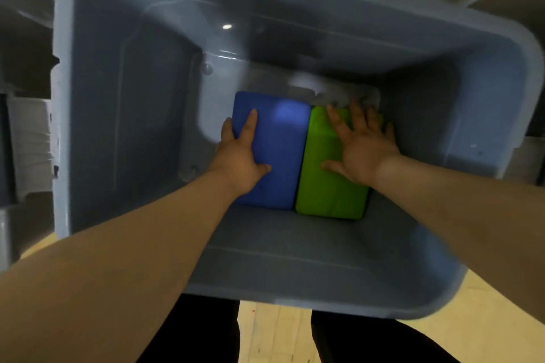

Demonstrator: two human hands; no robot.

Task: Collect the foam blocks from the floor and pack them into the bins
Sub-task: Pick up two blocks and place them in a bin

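The left grip (240, 162), a bare hand, holds the blue foam block (280, 153) by its left edge: forefinger and thumb lie on the top face and the other fingers wrap down over the side. The right grip (364, 150) lies flat with its fingers spread on the green foam block (324, 194), curled round nothing. The two blocks lie side by side, touching along their long edges, on the bottom of a deep grey-blue bin (132, 127), toward its right side. Both bare forearms reach down over the bin's near rim. Below the bin show pale wooden floor (274, 333) and dark trousers (354, 342).
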